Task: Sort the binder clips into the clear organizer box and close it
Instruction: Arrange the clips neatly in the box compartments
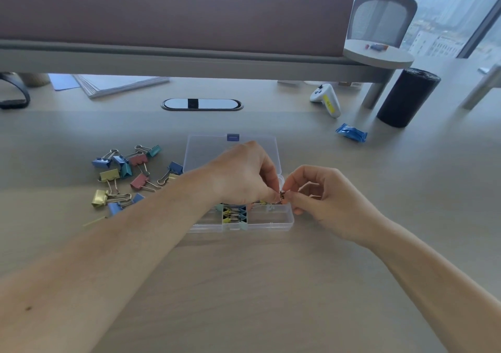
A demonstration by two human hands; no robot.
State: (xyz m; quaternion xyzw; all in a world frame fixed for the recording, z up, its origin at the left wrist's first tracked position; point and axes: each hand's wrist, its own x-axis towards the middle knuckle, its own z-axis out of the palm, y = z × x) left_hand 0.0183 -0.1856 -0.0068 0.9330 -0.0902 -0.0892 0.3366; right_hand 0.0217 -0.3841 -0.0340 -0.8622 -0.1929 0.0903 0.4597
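The clear organizer box lies open on the desk, its lid folded back flat behind it. Several small binder clips fill its middle compartments. My left hand hovers over the box's right part and pinches a small binder clip at its fingertips. My right hand meets it from the right and pinches the same clip. A pile of several larger blue, yellow, pink and teal binder clips lies on the desk left of the box.
A black cylinder, a white controller and a blue wrapped packet lie at the back right. A stack of papers sits at the back left under a raised shelf. A cable grommet is behind the lid.
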